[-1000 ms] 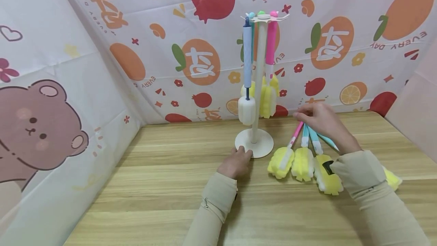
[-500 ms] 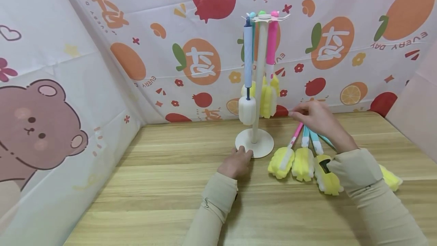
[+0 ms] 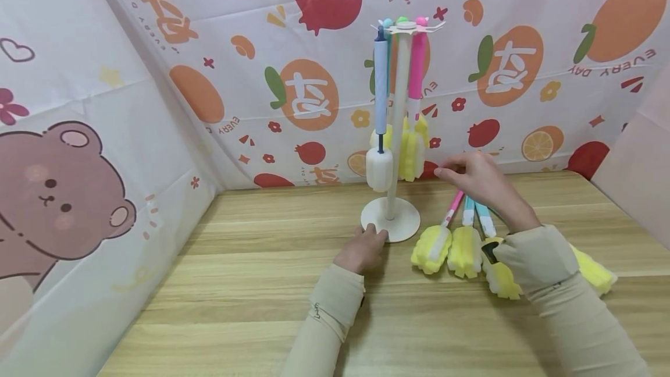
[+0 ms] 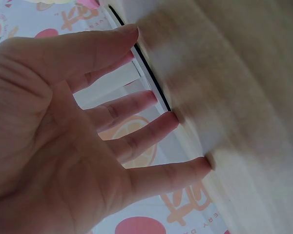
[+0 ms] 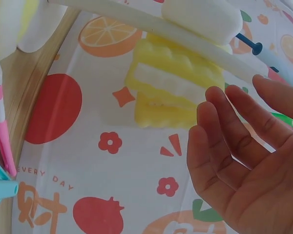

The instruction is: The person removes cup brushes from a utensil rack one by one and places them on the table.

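My left hand (image 3: 361,251) rests at the front rim of a white round stand base (image 3: 405,228). In the left wrist view its fingers are spread, with fingertips (image 4: 205,165) against the rim and wooden tabletop. My right hand (image 3: 478,182) hovers right of the stand's pole (image 3: 400,98), above the handles of several sponge brushes. The right wrist view shows its palm bare and fingers loosely bent. On the stand hang a blue-handled brush with a white sponge (image 3: 379,170), a pink-handled brush (image 3: 416,68) and others behind, with yellow sponges (image 5: 178,73).
On the table lie a pink-handled brush (image 3: 431,249), two turquoise-handled brushes with yellow-white sponges (image 3: 464,252) (image 3: 499,278), and another yellow sponge (image 3: 594,272) partly behind the right sleeve. A fruit-printed cloth (image 3: 314,28) stands behind; a bear-printed cloth (image 3: 63,191) is at left.
My right hand has drifted left toward the stand, away from above the brush handles. The left hand, stand and brushes stay where they were.
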Demonstrator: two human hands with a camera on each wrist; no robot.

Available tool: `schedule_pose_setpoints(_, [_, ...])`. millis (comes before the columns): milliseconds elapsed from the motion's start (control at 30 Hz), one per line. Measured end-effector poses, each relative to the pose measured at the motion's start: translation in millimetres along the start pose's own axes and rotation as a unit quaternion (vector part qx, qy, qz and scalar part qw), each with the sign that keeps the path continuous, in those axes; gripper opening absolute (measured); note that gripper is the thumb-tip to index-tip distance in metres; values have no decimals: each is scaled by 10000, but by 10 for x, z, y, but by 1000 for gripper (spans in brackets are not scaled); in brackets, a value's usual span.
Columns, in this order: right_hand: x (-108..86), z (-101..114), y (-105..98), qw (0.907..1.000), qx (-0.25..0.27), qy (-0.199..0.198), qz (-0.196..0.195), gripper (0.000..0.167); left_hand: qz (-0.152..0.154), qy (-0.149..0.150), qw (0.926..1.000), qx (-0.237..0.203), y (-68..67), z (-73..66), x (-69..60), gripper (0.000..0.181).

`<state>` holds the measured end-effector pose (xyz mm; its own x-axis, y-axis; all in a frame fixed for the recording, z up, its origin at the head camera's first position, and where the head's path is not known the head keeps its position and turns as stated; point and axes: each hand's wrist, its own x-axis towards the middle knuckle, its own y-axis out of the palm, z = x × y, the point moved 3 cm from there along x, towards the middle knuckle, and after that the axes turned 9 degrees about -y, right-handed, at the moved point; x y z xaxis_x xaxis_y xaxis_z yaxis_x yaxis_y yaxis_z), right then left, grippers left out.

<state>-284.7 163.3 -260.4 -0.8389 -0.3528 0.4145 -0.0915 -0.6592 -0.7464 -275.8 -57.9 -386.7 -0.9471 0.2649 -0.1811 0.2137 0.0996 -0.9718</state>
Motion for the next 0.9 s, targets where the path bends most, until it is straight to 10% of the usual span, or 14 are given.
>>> schedule_pose_setpoints(900, [151,182,76,9979,356,-243,-481,23,74,-26,10000,29,1,3,13,26])
